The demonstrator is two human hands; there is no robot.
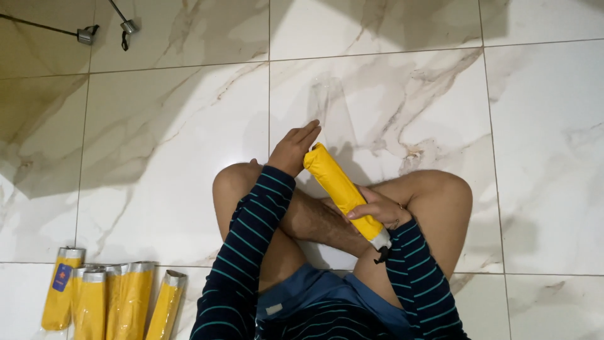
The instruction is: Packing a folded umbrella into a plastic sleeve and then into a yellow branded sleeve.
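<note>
Yellow folded umbrella (343, 192) was held over the lap of a person seated cross-legged on a marble tile floor (390, 94). Its long axis ran diagonally: far tip up and to the left near the raised knee, handle end with a silver collar and black strap (381, 253) down and to the right, close to the body. The right hand (377, 211) was closed around the lower third of the umbrella, fingers wrapped over the fabric just above the collar. The left hand (294, 148) was seen flat and open, fingers extended, palm set against the far tip; contact was likely but could not be told for certain. So the thing was spanned end to end, the right hand gripping, the left hand capping the tip. Both sleeves were dark with thin stripes. Open floor was available ahead and to the right, well apart from any obstacle. At the lower left, near the body, a row of yellow sleeved umbrellas (107, 299) was lying side by side on the floor, well apart from both hands. Two thin metal rods (85, 33) with end caps were noted at the far upper left.
</note>
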